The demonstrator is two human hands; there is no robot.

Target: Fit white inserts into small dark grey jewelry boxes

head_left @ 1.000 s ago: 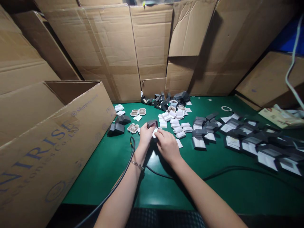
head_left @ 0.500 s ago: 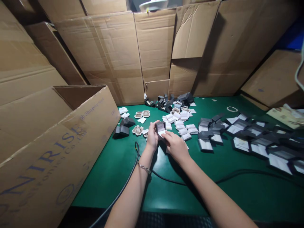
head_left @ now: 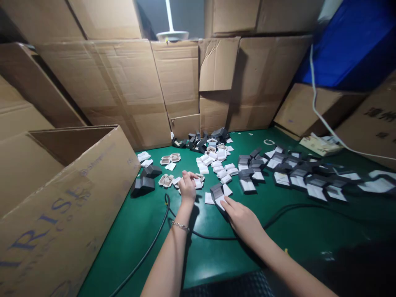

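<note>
My right hand [head_left: 243,216] grips a small dark flip-lid box [head_left: 217,192] with a white inside, its lid raised. Fingers lie over the box's near right edge, low above the green table. To the left, my left hand [head_left: 187,187] is half curled with its fingers partly apart, and I see nothing held in it. It hovers at a cardboard insert [head_left: 199,180] and white slips partly hidden behind it. Another moulded insert [head_left: 166,180] lies just left of that hand. A white slip [head_left: 209,198] rests beside the held box.
Many open dark boxes [head_left: 298,179] spread along the right. White folded papers [head_left: 221,169] and a dark box heap [head_left: 219,134] lie toward the back. A large carton [head_left: 102,177] stands left. A black cable [head_left: 213,238] crosses the table [head_left: 213,264].
My hands have parted: the left has let go of the dark box and moved left to the inserts. The right now holds the box alone. The view has turned right.
</note>
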